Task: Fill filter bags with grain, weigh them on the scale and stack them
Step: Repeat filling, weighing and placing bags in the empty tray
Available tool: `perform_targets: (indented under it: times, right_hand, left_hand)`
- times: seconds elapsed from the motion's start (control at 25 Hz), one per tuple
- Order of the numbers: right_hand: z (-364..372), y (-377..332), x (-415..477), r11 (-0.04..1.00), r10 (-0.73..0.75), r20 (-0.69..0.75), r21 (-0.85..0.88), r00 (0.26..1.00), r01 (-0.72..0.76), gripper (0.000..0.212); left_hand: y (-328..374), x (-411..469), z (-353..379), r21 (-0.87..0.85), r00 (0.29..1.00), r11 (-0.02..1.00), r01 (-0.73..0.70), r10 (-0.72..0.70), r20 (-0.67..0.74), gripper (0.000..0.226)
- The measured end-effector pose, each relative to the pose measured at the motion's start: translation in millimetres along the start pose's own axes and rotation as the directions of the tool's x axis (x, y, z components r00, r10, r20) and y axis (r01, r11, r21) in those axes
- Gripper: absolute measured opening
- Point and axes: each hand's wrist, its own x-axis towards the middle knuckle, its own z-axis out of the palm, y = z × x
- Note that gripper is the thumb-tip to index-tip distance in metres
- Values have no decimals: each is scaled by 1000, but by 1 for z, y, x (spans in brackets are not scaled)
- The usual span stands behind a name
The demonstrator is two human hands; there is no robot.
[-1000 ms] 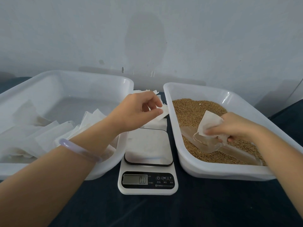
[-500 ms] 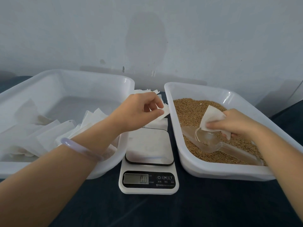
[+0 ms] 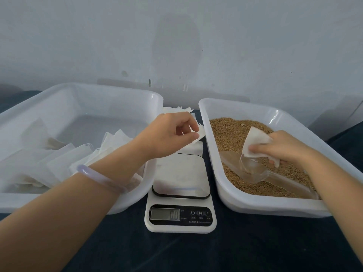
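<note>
On the dark table (image 3: 235, 248), seen from the head camera, a white digital scale (image 3: 180, 218) stands in the middle, its steel plate towards the wall and its small display towards the person; the digits are too blurred to read.

Left of the scale sits a white plastic tub (image 3: 117, 95) with a heap of white filter bags (image 3: 64, 160) along its near side. Right of the scale sits a second tub (image 3: 255, 202) holding brown grain (image 3: 229, 132), with a clear plastic scoop (image 3: 255, 171) lying on the grain, its bowl towards the scale.

Behind the scale, between the two tubs, lies a small pile of flat empty bags (image 3: 193, 149). The left hand (image 3: 169, 132), a pale bracelet (image 3: 98, 178) on its wrist, hangs above the scale's far edge and pinches one flat bag (image 3: 200, 134) between thumb and fingers.

The right hand (image 3: 282, 148) is over the grain to the right of the scale, fingers curled round a crumpled filter bag (image 3: 254, 142), whose lower edge touches the scoop's bowl. Whether any grain is inside it cannot be told.
</note>
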Motion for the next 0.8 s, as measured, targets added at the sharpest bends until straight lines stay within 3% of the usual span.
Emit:
perform_targets:
  times: [0.2,0.4,0.56,0.68,0.8]
  right_hand:
    - [4,0,-2,996,-53,101,72,993,46,24]
    - [1,-5,-1,997,-41,-23,65,999,42,34]
    - [-2,-5,1,994,-34,-32,103,999,37,31]
    - [-2,-3,-3,945,-56,56,325,997,35,28]
    - [-2,-4,-8,781,-123,121,624,985,21,52]
  left_hand:
    - [0,0,0,6,1000,1000,-4,4,-1,13]
    - [0,-1,0,7,1000,1000,-5,5,6,7]
    - [0,-1,0,13,1000,1000,-11,11,12,5]
    - [0,-1,0,20,1000,1000,-4,4,13,7]
    - [1,-1,0,18,1000,1000,-4,4,1,10]
